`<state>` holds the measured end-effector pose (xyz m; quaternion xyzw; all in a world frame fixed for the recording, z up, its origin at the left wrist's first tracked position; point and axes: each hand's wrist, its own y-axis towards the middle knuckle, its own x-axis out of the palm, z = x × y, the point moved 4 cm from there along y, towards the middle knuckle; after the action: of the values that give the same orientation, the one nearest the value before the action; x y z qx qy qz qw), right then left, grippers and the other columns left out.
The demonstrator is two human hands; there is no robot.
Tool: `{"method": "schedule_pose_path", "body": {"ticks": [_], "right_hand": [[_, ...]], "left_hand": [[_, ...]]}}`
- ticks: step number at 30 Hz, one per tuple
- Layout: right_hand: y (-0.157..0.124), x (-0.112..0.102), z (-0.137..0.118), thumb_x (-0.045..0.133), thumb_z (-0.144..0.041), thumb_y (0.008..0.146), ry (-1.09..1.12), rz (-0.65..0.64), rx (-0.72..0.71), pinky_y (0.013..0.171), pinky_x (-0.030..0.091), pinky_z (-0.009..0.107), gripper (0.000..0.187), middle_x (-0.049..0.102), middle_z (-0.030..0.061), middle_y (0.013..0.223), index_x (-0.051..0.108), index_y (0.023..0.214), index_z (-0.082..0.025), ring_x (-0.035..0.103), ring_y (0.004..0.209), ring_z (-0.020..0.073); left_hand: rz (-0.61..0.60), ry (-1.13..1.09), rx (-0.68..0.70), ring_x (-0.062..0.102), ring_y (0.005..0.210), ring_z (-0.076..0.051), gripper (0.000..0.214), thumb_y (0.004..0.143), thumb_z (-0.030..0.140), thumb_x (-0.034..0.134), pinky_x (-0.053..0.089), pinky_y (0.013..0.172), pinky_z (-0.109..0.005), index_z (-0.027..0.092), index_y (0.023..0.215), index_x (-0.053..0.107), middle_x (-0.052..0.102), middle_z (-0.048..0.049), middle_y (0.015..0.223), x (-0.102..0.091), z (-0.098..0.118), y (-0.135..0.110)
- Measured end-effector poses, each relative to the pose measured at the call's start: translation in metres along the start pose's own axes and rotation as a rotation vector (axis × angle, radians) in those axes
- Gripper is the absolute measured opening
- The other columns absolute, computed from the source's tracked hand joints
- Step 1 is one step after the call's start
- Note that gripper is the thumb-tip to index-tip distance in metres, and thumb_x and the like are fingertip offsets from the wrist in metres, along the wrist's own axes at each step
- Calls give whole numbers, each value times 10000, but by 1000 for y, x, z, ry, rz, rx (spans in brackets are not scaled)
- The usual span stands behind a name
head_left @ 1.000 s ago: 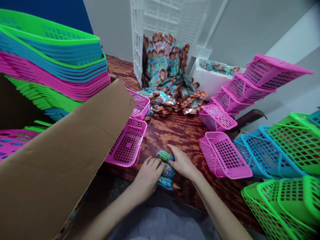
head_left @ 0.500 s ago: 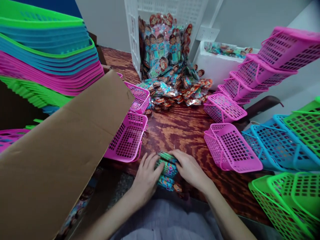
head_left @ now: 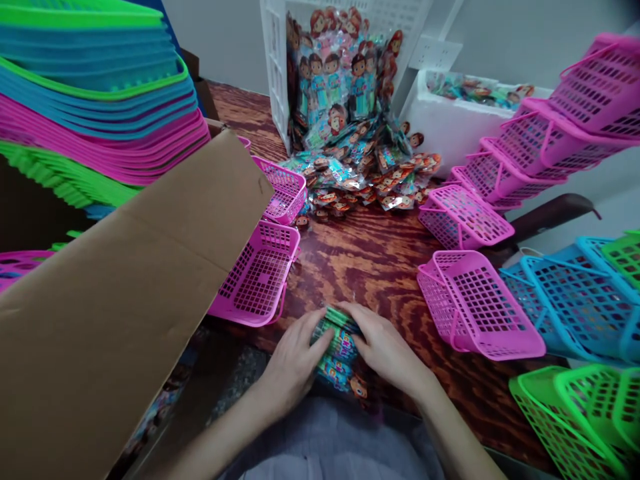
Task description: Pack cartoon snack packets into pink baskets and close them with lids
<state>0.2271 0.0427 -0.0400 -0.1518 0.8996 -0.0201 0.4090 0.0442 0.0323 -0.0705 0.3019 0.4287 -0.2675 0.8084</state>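
Near the table's front edge, between both hands, is a small bunch of clear-wrapped packets (head_left: 341, 347) with green-and-blue contents and a printed cartoon head. My left hand (head_left: 296, 350) is closed on the bunch from the left, thumb across its front. From the right, my right hand (head_left: 383, 343) grips the same packets, its fingers curled over their upper edge. Left of my hands sits a pink basket (head_left: 263, 280) with nothing in it. Farther back, a heap of similar packets (head_left: 360, 167) spills out of a white plastic crate (head_left: 277, 80) lying on its side.
A cardboard box (head_left: 150, 267) with a raised flap and stacked coloured baskets (head_left: 100, 100) fills the left. On the right stand pink baskets (head_left: 480, 307), blue baskets (head_left: 575, 293) and green baskets (head_left: 580, 407). A white foam box (head_left: 445, 120) holding more packets is behind.
The view has shifted slightly, so the baskets on the right appear farther right. Both hands stay on the packets, which are pressed a little closer together and tilted.
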Motion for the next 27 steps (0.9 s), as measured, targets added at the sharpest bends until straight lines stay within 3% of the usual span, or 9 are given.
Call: {"method": "schedule_pose_path", "body": {"ticks": [3, 8, 11, 14, 17, 18, 20, 23, 27], "right_hand": [[-4, 3, 2, 460, -53, 784, 28, 20, 40, 1144, 370, 419, 651, 551, 85, 1427, 471, 1413, -216, 501, 1327, 201], [-4, 7, -5, 433, -27, 783, 33, 16, 68, 1054, 440, 364, 548, 659, 88, 1278, 594, 1269, -223, 602, 1200, 207], [5, -1, -9, 449, -24, 761, 15, -29, 49, 943, 470, 307, 469, 711, 65, 1149, 655, 1122, -239, 647, 1096, 209], [23, -20, -3, 553, -110, 774, 33, -200, 16, 807, 476, 261, 230, 735, 36, 949, 684, 939, -204, 672, 901, 195], [58, -48, 8, 641, -225, 791, 159, -378, -43, 752, 474, 233, 127, 723, -6, 876, 689, 905, -195, 651, 826, 169], [77, -63, 13, 621, -229, 814, 174, -309, -45, 785, 475, 237, 132, 722, -5, 909, 687, 923, -196, 649, 862, 169], [122, -94, 20, 543, -198, 862, 74, 7, -2, 865, 464, 264, 174, 713, 27, 1000, 673, 977, -189, 635, 951, 184], [189, -127, 15, 471, -206, 916, -287, 454, 128, 956, 427, 327, 277, 662, 94, 1175, 630, 1141, -184, 564, 1102, 234], [268, -130, -6, 491, -199, 909, -689, 530, 119, 1028, 359, 418, 397, 522, 182, 1378, 536, 1299, -135, 400, 1282, 303]], "left_hand": [[3, 43, -11, 248, 1461, -314, 592, 796, -3, 451, 366, 1138, -522, 171, 1361, 476, 286, -165, 1565, -1, 3, -1], [81, 279, 89, 162, 1492, -356, 693, 791, 30, 455, 133, 1168, -652, 192, 1462, 387, 271, -159, 1598, 1, 8, 10], [27, 402, 129, 294, 1440, -328, 746, 841, 84, 443, 18, 1178, -637, 192, 1552, 247, 446, -135, 1506, 5, 7, 27], [-91, 388, 111, 542, 1188, -301, 728, 901, 202, 453, 67, 1194, -610, 111, 1570, 181, 635, -137, 1243, 9, 5, 42], [-194, 373, 97, 604, 925, -253, 622, 939, 252, 448, 173, 1184, -603, 95, 1526, 315, 668, -97, 1037, 14, 1, 48], [-211, 372, 110, 600, 895, -241, 545, 955, 246, 439, 210, 1176, -593, 113, 1482, 404, 665, -87, 1014, 17, -1, 49], [-224, 362, 139, 596, 898, -233, 417, 983, 252, 431, 288, 1149, -563, 144, 1373, 534, 666, -85, 1013, 27, -7, 48], [-178, 364, 161, 605, 952, -246, 350, 983, 268, 476, 407, 1061, -484, 174, 1302, 587, 682, -99, 1039, 46, -17, 44], [-74, 354, 170, 643, 928, -229, 377, 924, 192, 556, 475, 982, -401, 303, 1279, 620, 714, -55, 1055, 53, -24, 42]]}}
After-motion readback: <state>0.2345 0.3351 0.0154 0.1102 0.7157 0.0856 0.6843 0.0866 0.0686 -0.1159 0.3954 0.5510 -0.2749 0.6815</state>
